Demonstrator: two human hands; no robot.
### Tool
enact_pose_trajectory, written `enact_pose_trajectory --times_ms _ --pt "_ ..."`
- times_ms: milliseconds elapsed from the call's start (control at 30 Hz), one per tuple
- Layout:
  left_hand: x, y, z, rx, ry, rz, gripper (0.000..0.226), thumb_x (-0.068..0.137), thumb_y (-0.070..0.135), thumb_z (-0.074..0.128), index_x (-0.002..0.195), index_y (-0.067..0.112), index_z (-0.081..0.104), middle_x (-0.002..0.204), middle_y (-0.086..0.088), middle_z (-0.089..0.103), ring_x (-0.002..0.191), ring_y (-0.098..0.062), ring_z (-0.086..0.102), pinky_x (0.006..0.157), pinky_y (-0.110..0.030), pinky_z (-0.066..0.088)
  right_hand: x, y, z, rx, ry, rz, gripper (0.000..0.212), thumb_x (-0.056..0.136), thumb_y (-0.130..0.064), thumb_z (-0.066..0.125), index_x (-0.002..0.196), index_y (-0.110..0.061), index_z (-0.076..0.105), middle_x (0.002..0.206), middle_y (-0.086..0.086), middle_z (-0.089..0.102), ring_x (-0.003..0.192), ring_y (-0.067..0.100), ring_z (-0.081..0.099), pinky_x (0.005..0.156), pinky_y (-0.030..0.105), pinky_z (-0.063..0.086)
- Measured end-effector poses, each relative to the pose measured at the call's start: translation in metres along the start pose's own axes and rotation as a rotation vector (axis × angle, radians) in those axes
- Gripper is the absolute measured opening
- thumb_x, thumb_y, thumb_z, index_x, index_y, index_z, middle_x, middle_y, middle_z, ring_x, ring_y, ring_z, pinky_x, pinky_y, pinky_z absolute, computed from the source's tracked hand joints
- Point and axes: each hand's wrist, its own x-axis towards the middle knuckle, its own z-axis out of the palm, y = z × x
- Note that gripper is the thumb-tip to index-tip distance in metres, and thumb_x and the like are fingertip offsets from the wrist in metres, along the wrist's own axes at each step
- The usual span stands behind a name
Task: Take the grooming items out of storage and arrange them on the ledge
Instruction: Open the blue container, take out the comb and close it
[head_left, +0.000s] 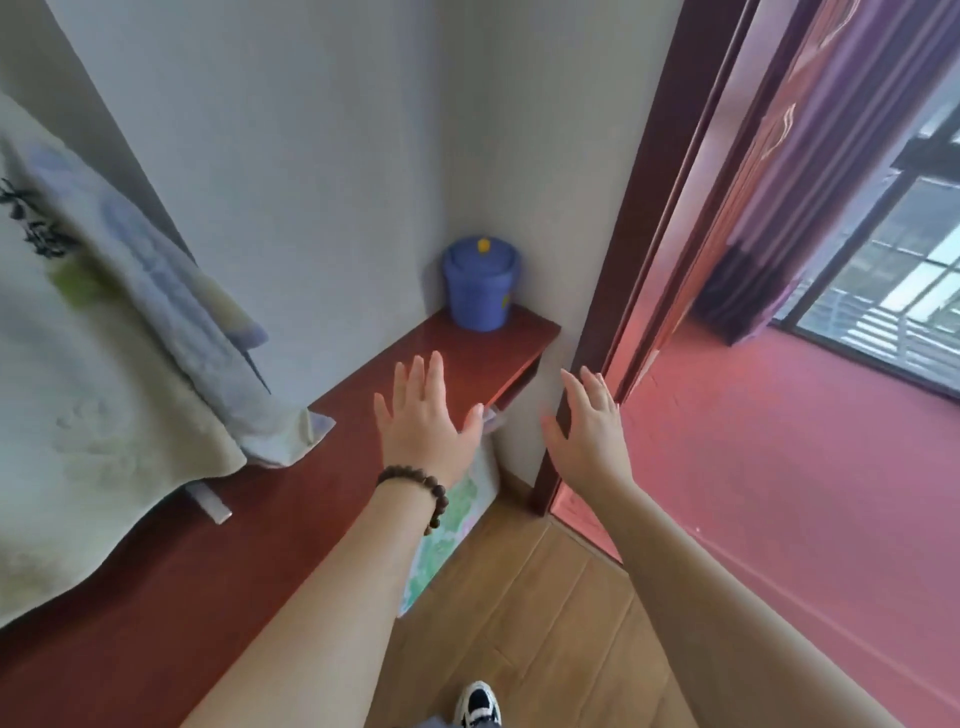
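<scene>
Two bare hands reach forward, both with a wide, empty grip. The left hand (423, 415), with a dark beaded bracelet (415, 486) on its wrist, is spread flat with straight fingers over the far end of a red-brown wooden ledge (291, 467); whether the palm touches the wood cannot be told. The right hand (589, 423) is held out beside it, fingers straight and slightly apart, in front of a dark wooden door frame (639, 249), holding nothing.

At the ledge's far end, tucked into the corner of the pale walls, stands a small blue lidded bucket (482, 283) with a yellow knob on its lid, upright and well apart from both hands. On the left, a cream blanket (93, 395) with pale blue and green print drapes over the near part of the ledge.

Below the ledge, a flat printed board in green tones (452, 525) leans against the wall on a wooden floor (530, 613). To the right lie a pink floor (779, 467), purple curtains (810, 171) and a barred window (904, 270). A black-and-white shoe (478, 704) shows at the bottom edge.
</scene>
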Motion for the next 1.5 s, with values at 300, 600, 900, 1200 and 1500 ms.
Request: enact_pose_trajectory --times_ms 300,600,900,1200,1500 --pt "0.124 0.017 0.04 0.006 0.044 -0.064 0.072 0.088 0.043 0.053 0.148 0.015 0.025 0.154 -0.011 0.029 0.146 -0.027 0.017 0.116 -0.051 0.018 0.161 0.007 0.018 0.067 -0.057 -0.078 0.063 0.092 -0.035 0.057 0.147 -0.016 0.032 0.156 0.011 0.025 0.146 0.027 0.017 0.117 0.044 0.023" --pt "0.242 0.042 0.087 -0.057 0.091 -0.15 0.067 0.088 0.04 0.058 0.144 0.011 0.034 0.149 -0.013 0.037 0.14 -0.029 0.03 0.111 -0.047 0.032 0.309 0.025 0.043 0.138 -0.268 -0.176 0.075 0.09 -0.037 0.06 0.15 -0.016 0.021 0.159 0.006 0.015 0.145 0.022 0.019 0.113 0.036 0.027" --pt "0.327 0.06 0.122 -0.069 0.046 -0.24 0.061 0.091 0.037 0.056 0.143 0.013 0.036 0.147 -0.006 0.04 0.133 -0.025 0.038 0.109 -0.038 0.035 0.363 0.031 0.07 0.259 -0.461 -0.239 0.091 0.084 -0.032 0.07 0.151 -0.009 0.013 0.158 0.006 0.014 0.144 0.017 0.018 0.104 0.012 0.015" --pt "0.344 0.056 0.135 -0.117 0.137 -0.252 0.024 0.091 0.025 0.055 0.11 0.012 0.063 0.118 -0.006 0.063 0.109 -0.03 0.057 0.091 -0.044 0.046 0.371 0.033 0.081 0.345 -0.437 -0.215 0.095 0.077 -0.028 0.077 0.149 -0.006 0.019 0.154 0.006 0.021 0.139 0.017 0.03 0.102 0.013 0.026" --pt "0.301 0.036 0.076 -0.186 0.429 -0.274 0.021 0.091 0.02 0.06 0.109 0.009 0.063 0.111 -0.008 0.064 0.104 -0.028 0.054 0.078 -0.021 0.033 0.371 0.036 0.079 0.341 -0.445 -0.205 0.096 0.078 -0.031 0.076 0.151 -0.008 0.017 0.157 0.002 0.013 0.142 0.015 0.025 0.105 0.016 0.026"
